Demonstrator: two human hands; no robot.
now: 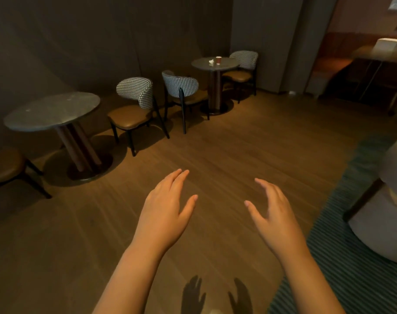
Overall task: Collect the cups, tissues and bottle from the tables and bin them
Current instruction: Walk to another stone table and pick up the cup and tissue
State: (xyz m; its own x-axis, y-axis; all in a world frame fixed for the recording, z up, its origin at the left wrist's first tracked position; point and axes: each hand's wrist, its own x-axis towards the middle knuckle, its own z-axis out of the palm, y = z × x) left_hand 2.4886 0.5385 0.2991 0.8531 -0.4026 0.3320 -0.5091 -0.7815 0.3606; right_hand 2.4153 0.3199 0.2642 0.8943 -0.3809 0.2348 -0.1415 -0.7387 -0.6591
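A red-brown paper cup [218, 60] stands on the far round table [227, 64], with a crumpled white tissue [211, 62] just left of it. The near round table [52, 111] at the left shows a bare grey top. My left hand [168, 207] and my right hand [274, 214] are held out over the wooden floor, low in the view, palms down, fingers apart and holding nothing. Both hands are far from either table. No bottle or bin shows in the view.
Checked-back chairs [136, 103] [181, 91] stand between the two tables, another [244, 64] behind the far one. A brown seat [4, 166] is at the left edge. A striped green rug [351, 257] and a pale armchair [388, 211] lie right. Wooden floor stretches ahead.
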